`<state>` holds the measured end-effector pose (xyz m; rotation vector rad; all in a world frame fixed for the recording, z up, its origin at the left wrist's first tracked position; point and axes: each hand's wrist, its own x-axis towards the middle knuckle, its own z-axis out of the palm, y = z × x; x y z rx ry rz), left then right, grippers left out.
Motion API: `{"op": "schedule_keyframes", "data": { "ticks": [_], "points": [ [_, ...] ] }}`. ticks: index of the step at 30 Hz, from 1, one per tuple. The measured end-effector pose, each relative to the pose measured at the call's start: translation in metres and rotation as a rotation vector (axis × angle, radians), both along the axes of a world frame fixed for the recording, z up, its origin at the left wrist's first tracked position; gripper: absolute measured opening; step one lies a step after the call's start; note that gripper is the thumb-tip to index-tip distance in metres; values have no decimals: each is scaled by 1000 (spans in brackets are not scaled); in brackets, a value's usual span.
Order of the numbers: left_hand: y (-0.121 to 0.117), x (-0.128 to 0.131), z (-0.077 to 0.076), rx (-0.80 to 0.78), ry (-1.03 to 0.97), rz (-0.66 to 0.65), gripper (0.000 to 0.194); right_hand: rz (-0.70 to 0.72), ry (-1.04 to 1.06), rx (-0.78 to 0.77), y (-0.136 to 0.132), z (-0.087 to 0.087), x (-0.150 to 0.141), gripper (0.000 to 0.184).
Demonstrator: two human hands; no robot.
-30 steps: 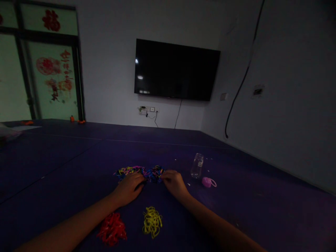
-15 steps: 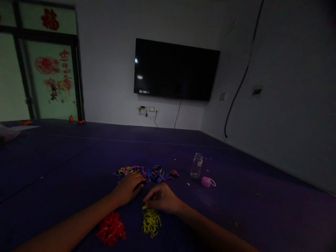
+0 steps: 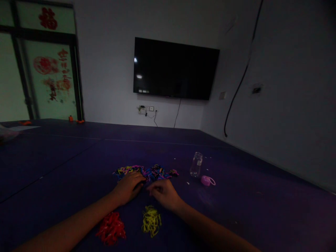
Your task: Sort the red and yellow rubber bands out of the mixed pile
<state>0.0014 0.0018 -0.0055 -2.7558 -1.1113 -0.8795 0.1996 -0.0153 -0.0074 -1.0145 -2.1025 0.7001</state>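
Observation:
A mixed heap of thin elastic bands (image 3: 158, 172), blue, pink, yellow and black, lies on the dark purple surface. My left hand (image 3: 130, 186) rests palm down against the near edge of this heap, fingers stretched out and thumb apart. Just right of it, my right hand (image 3: 166, 193) hovers near the heap, its fingers loosely bent, slightly blurred, with no band visible in them. Closer to me lie a small pile of yellow bands (image 3: 151, 221) and, under my left forearm's side, a pile of red bands (image 3: 111, 229).
Right of the heap stands a clear bottle (image 3: 196, 165), with its pink lid with a loop (image 3: 206, 180) beside it. Small white scraps (image 3: 188, 183) are scattered nearby. A television (image 3: 175, 68) hangs on the far wall, and orange objects (image 3: 80, 121) sit near the door.
My right hand has let go of a yellow band at the yellow pile and moved up toward the mixed heap. My left hand has stayed in place.

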Motion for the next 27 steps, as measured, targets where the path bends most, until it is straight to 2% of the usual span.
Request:
{"op": "schedule_keyframes", "data": {
  "ticks": [2,4,6,12,17,27],
  "points": [
    [-1,1,1,-1,13,-2,21,-129,-159,223,2,3,3,19],
    [-1,1,2,-9,34,6,21,-217,-307,339,7,6,8,20],
    [0,1,2,-19,47,15,22,-330,-373,381,14,8,14,20],
    [3,0,-4,-1,11,24,21,-486,-471,331,30,7,28,22],
    [3,0,-5,3,3,19,21,-478,-540,309,28,3,27,25],
    [2,0,-3,6,19,34,22,-439,-517,313,28,2,26,26]
  ]
}}
